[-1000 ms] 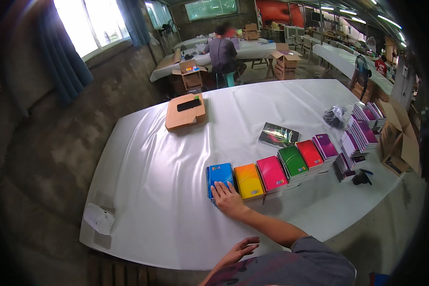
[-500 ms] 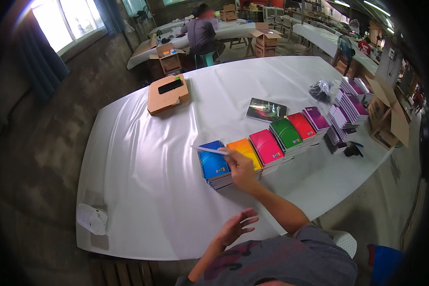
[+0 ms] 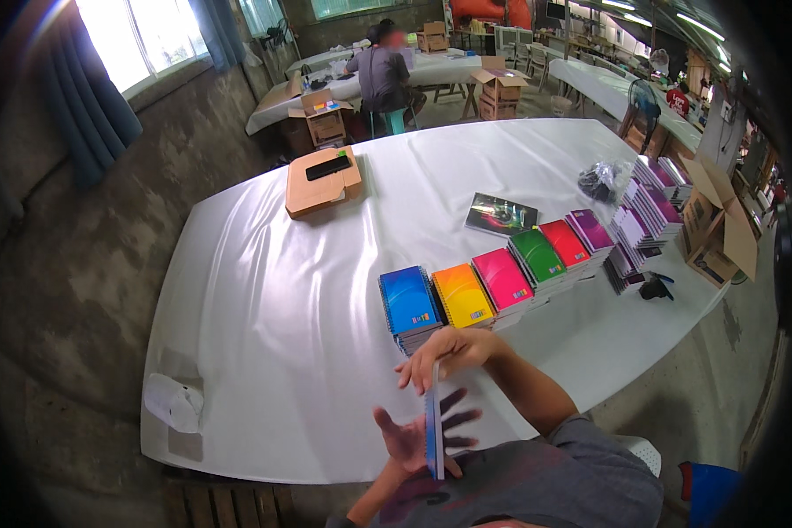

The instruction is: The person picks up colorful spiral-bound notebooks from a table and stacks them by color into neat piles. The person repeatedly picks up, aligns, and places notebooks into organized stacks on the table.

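Observation:
My right hand (image 3: 456,348) grips a thin spiral notebook (image 3: 434,429) by its upper end and holds it on edge close to my body. Its cover is mostly turned out of sight, with a bluish binding side showing. Fingers spread wide, my left hand (image 3: 403,443) is right at the notebook's lower part; whether it touches it I cannot tell. Just beyond my hands stands a stack of blue notebooks (image 3: 409,299). Running off to its right are stacks of yellow (image 3: 463,295), pink (image 3: 502,278), green (image 3: 537,253), red (image 3: 564,242) and purple (image 3: 590,229) notebooks.
A dark-covered notebook (image 3: 502,214) lies behind the row. More purple stacks (image 3: 649,211), a plastic bag (image 3: 600,180) and an open carton (image 3: 720,224) occupy the right end. A flat cardboard box (image 3: 312,198) bears a phone (image 3: 328,167). A white wrapped bundle (image 3: 174,403) sits far left.
My right hand has brought the notebook from above the blue stack toward my body and turned it on edge. My left hand has spread its fingers beside it.

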`<state>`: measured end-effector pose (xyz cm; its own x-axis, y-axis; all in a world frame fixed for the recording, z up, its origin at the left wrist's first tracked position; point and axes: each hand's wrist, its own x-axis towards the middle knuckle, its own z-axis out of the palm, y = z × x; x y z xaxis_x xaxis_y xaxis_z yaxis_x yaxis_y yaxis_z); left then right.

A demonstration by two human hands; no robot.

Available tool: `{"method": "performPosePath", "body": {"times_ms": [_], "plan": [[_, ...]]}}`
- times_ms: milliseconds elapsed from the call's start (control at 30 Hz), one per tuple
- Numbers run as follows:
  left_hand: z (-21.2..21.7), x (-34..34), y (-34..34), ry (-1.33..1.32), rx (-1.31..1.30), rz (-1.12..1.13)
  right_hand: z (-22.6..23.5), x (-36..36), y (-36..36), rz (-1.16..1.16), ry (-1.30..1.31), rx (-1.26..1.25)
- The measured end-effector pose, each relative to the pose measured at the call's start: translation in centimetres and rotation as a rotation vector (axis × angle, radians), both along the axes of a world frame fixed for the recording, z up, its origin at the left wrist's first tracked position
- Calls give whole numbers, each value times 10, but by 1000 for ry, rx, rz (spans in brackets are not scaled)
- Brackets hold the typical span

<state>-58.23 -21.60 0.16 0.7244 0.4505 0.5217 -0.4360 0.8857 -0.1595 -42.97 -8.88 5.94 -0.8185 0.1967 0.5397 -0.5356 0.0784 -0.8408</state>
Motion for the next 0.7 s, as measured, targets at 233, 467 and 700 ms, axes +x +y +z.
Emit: {"method": "performPosePath", "body": {"times_ms": [233,467,700], "plan": [[-5,-35,-7,733,-118,556,16,41,8,-915,-697,571],[10,-29,6,749,-156,563,-97,67,-3,-1436,-974,997],[-6,0,20,957,-83,644,-68,71,-10,-1613,-559,507]]}}
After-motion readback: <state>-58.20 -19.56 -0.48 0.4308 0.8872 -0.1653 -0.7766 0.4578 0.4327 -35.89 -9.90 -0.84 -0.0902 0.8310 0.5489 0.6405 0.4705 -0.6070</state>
